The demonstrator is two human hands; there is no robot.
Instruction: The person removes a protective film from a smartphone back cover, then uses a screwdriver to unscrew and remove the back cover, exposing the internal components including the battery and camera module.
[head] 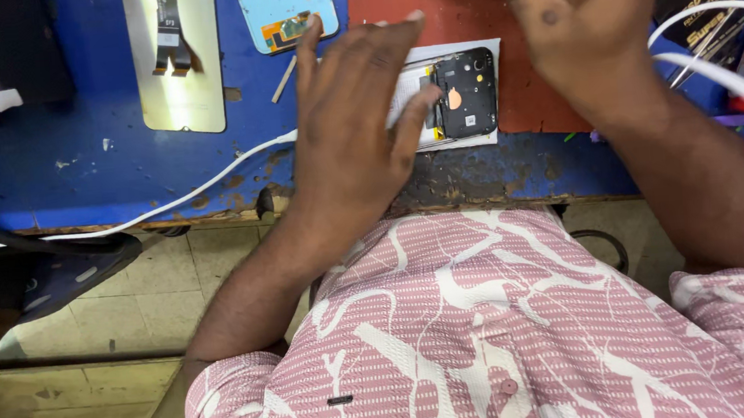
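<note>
Left hand [352, 118] over opened phone [456, 96] near table edge [495, 197]

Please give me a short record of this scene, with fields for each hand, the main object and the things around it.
left hand: flat, fingers spread, resting on the opened phone
right hand: raised over the red mat, holds nothing visible
opened phone: back cover off, black inner frame showing, on the red mat
nearby: screen panel, white cable, blue bench
</note>
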